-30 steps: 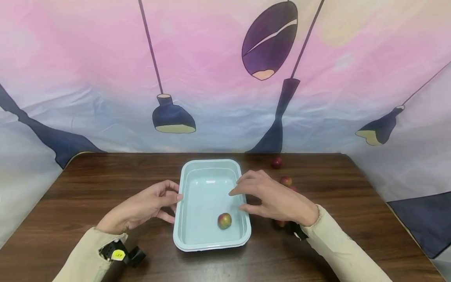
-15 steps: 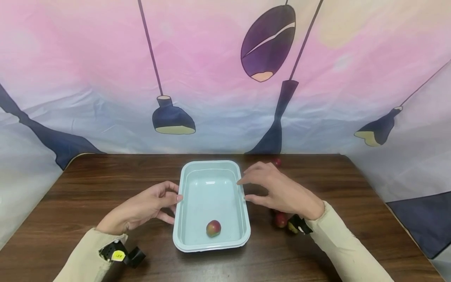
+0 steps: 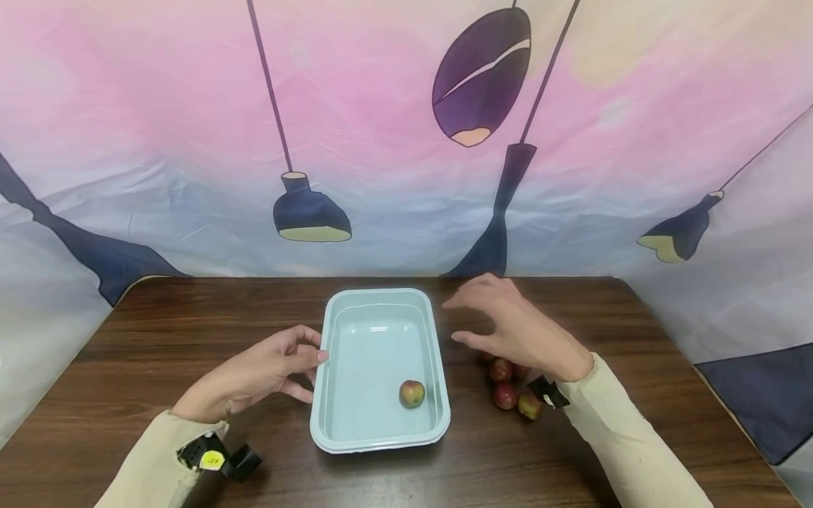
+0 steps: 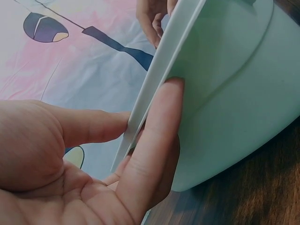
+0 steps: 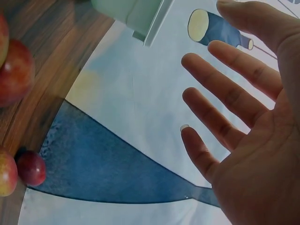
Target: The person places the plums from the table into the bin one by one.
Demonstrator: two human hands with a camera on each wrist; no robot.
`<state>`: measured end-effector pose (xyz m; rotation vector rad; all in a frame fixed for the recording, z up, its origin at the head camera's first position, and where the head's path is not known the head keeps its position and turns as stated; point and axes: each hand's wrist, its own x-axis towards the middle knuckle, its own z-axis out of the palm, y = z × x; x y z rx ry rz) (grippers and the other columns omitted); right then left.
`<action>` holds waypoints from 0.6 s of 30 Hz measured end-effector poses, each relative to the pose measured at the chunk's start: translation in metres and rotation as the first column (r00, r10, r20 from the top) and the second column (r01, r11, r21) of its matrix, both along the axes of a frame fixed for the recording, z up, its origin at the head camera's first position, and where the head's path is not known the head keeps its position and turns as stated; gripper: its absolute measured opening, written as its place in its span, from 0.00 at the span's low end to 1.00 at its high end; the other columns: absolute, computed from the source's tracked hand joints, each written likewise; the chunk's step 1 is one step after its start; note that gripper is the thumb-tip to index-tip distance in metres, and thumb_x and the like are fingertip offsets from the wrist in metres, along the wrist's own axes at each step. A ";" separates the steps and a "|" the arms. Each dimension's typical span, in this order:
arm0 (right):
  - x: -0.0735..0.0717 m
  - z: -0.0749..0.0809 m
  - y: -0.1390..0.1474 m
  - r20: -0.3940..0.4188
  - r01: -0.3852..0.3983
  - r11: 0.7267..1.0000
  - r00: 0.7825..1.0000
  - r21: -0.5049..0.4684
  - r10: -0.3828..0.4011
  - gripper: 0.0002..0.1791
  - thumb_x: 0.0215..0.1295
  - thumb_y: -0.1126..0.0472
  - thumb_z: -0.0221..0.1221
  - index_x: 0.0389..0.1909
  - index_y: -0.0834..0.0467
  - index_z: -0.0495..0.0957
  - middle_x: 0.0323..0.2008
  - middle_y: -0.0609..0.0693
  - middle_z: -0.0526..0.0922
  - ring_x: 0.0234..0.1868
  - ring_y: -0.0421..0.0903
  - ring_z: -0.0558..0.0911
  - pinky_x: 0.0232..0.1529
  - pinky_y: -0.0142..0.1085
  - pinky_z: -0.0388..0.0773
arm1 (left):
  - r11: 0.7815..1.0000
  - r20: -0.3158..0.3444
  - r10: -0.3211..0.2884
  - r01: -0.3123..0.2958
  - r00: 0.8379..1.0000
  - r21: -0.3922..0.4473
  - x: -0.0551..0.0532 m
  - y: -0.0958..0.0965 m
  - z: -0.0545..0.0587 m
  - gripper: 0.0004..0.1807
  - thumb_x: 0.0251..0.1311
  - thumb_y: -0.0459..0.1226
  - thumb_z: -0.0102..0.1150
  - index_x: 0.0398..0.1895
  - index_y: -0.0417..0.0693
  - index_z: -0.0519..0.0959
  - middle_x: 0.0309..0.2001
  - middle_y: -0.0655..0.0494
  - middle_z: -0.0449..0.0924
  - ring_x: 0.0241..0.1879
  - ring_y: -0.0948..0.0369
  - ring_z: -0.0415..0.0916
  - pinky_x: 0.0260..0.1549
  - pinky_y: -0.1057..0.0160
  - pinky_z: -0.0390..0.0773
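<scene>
A pale blue-green plastic tray point(image 3: 368, 346) stands on the table, and one red-and-green apple point(image 3: 411, 394) lies inside it near the front right. My left hand point(image 3: 282, 363) pinches the tray's left rim; in the left wrist view the thumb is above the rim point(image 4: 154, 70) and the fingers are beneath it. To the right of the tray, my right hand point(image 3: 508, 321) hovers with fingers spread and nothing in them, as the right wrist view shows its bare palm point(image 5: 262, 159). Several small red apples point(image 3: 504, 396) lie beneath and beside the right wrist, partly hidden by it.
The dark wood table point(image 3: 209, 310) ends at a printed cloth backdrop point(image 3: 394, 141) with lamp drawings. A smaller round red fruit point(image 5: 31, 168) lies by the table's far edge in the right wrist view. A black wrist camera point(image 3: 219, 455) juts from the left sleeve.
My right hand has moved from over the tray's right rim away to the right and back. The apple in the tray rolled left, then back right. My left hand stays on the rim.
</scene>
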<state>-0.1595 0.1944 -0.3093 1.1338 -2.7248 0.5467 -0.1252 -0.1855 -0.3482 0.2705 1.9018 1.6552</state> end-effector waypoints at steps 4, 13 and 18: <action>-0.003 -0.001 0.003 0.014 0.015 1.000 1.000 -0.005 -0.015 0.22 0.66 0.49 0.68 0.60 0.45 0.80 0.56 0.40 0.82 0.62 0.43 0.72 0.65 0.47 0.68 | 1.000 -0.003 -0.003 0.003 1.000 0.002 0.000 0.000 0.000 0.29 0.76 0.40 0.54 0.65 0.27 0.56 0.42 0.50 0.85 0.40 0.57 0.82 0.41 0.54 0.90; -0.007 -0.001 0.007 0.028 0.048 0.999 0.998 0.009 -0.048 0.24 0.65 0.49 0.69 0.60 0.48 0.80 0.58 0.43 0.83 0.62 0.45 0.73 0.67 0.50 0.69 | 1.000 -0.005 -0.007 0.007 1.000 0.006 0.000 0.000 0.000 0.29 0.76 0.40 0.54 0.65 0.27 0.56 0.41 0.49 0.84 0.41 0.57 0.82 0.42 0.54 0.90; -0.011 -0.002 0.010 0.026 0.057 0.998 0.998 0.011 -0.057 0.24 0.65 0.50 0.69 0.60 0.50 0.81 0.57 0.44 0.83 0.62 0.46 0.74 0.67 0.50 0.70 | 1.000 -0.007 -0.008 0.008 1.000 0.007 0.001 -0.001 0.000 0.29 0.76 0.40 0.54 0.65 0.27 0.56 0.41 0.48 0.83 0.41 0.57 0.82 0.42 0.54 0.90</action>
